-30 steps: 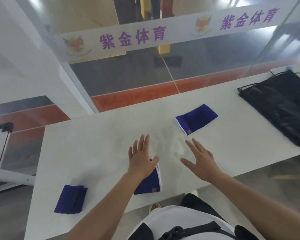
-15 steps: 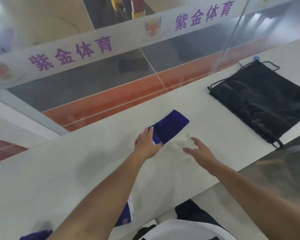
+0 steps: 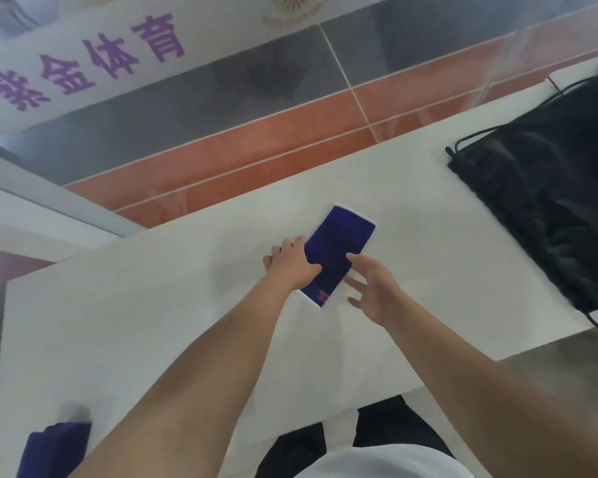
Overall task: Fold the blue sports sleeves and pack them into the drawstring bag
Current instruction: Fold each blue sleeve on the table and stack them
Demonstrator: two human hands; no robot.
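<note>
Two blue sleeves in view. The flat sleeve (image 3: 339, 246) lies mid-tabletop (image 3: 152, 322); the folded sleeve (image 3: 52, 450) sits at the near left corner. One black drawstring bag (image 3: 549, 201) lies far right, well apart.

Banner (image 3: 83, 63) reads 紫金体育 in purple. The red mark (image 3: 321, 294) on the flat sleeve is unreadable.

Left hand (image 3: 290, 262) grips the flat sleeve's left edge, thumb on top. Right hand (image 3: 377, 291) is spread, forefinger touching it. Half a second ago the right hand was clear of it.
</note>
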